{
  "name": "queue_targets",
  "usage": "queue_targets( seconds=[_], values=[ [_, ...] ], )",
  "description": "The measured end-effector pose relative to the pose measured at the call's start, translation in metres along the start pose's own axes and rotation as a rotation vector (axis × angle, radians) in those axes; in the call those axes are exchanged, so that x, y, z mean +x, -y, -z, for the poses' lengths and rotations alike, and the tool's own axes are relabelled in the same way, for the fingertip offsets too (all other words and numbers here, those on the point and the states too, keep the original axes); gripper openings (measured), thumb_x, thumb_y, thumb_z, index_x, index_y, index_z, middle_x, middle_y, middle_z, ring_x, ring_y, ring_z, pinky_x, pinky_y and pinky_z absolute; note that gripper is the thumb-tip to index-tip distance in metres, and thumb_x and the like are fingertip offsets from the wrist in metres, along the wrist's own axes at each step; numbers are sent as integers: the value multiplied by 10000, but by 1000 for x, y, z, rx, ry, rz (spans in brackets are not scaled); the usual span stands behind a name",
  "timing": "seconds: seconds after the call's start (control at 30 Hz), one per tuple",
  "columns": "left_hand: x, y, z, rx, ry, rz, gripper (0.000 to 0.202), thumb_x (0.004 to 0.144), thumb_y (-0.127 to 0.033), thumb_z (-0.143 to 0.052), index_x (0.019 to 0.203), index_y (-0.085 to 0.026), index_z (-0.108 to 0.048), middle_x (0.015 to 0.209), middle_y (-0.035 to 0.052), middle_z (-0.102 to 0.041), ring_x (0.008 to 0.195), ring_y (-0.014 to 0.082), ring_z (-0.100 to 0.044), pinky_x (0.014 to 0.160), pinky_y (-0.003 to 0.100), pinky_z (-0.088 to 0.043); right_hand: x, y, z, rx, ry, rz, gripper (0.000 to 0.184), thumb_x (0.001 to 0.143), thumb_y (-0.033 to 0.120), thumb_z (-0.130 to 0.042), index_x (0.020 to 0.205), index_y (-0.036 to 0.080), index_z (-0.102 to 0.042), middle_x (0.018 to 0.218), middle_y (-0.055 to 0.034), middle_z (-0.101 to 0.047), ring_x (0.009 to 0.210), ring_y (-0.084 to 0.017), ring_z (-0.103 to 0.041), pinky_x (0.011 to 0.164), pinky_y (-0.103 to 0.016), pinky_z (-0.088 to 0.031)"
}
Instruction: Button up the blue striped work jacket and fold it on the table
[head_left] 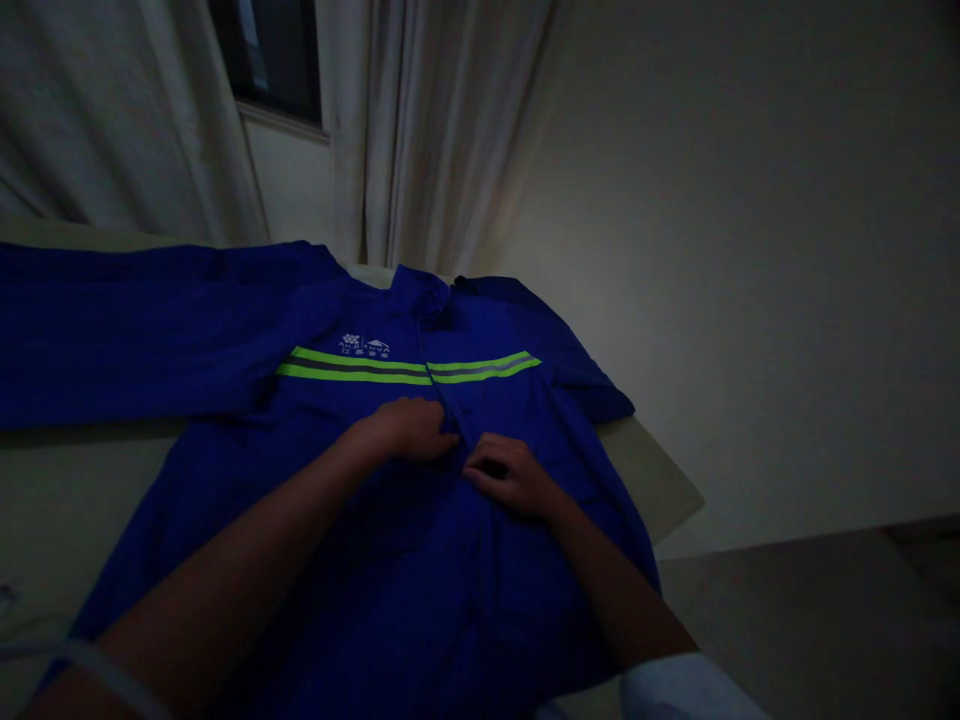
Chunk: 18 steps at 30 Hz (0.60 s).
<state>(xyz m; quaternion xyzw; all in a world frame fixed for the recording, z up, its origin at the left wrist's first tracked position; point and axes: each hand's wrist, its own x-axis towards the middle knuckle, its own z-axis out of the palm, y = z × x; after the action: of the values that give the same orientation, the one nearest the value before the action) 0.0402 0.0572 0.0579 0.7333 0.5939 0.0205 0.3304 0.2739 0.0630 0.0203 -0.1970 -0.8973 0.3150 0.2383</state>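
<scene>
A blue jacket [360, 560] lies spread out, front up, with a green and grey reflective stripe [352, 367] across its chest and a white printed logo [365, 346] above the stripe. Below the stripe, my left hand [412, 428] is closed at the jacket's front opening, fingers curled and tips partly hidden. Just to its right, my right hand [514, 475] pinches the edge of the front placket between thumb and fingers. The collar [416, 290] stands up at the far end. Dim light hides the finer detail of the closure.
The jacket rests on a pale flat surface [664, 480] whose corner sticks out on the right. One sleeve [135, 335] stretches far left; the other bends down at the right. Curtains [442, 130] and a dark window [274, 60] are behind, with a plain wall [765, 250] to the right.
</scene>
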Motion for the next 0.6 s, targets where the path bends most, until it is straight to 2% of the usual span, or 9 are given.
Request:
queue_targets(
  seconds=[0.1,0.17,0.3,0.5,0.6],
  values=[
    [0,0,-3,-227,214,-47,439,873,-526,-579,580,-201,-618,595,78,-674,541,207,-624,573,311,-487,1,2,0,19,-45,2,166,992,324,-676,895,201,-729,838,-47,-691,764,-166,-643,716,-294,-489],
    [2,0,-6,-409,279,-118,352,844,-455,-615,602,-201,-623,592,39,-657,513,165,-582,541,277,-465,1,2,0,29,-82,4,175,984,332,-687,876,201,-729,817,-43,-685,742,-163,-639,692,-291,-481],
    [7,2,-9,-513,227,-181,173,797,-336,-624,687,-204,-644,662,0,-669,559,133,-571,550,241,-446,1,3,1,40,-146,-6,168,971,331,-703,867,203,-733,783,-34,-678,708,-160,-630,667,-292,-469],
    [13,6,-15,-490,182,-199,354,854,-404,-555,564,-204,-593,514,-5,-549,446,130,-446,461,270,-335,2,4,2,35,-162,-22,150,957,311,-717,850,209,-739,780,-33,-684,714,-164,-637,678,-298,-474],
    [17,8,-20,-499,156,-270,272,806,-369,-595,595,-199,-621,553,-2,-595,483,140,-497,485,269,-346,1,3,1,50,-164,-25,127,942,297,-731,853,208,-741,778,-30,-679,708,-161,-629,676,-298,-463]
  ],
)
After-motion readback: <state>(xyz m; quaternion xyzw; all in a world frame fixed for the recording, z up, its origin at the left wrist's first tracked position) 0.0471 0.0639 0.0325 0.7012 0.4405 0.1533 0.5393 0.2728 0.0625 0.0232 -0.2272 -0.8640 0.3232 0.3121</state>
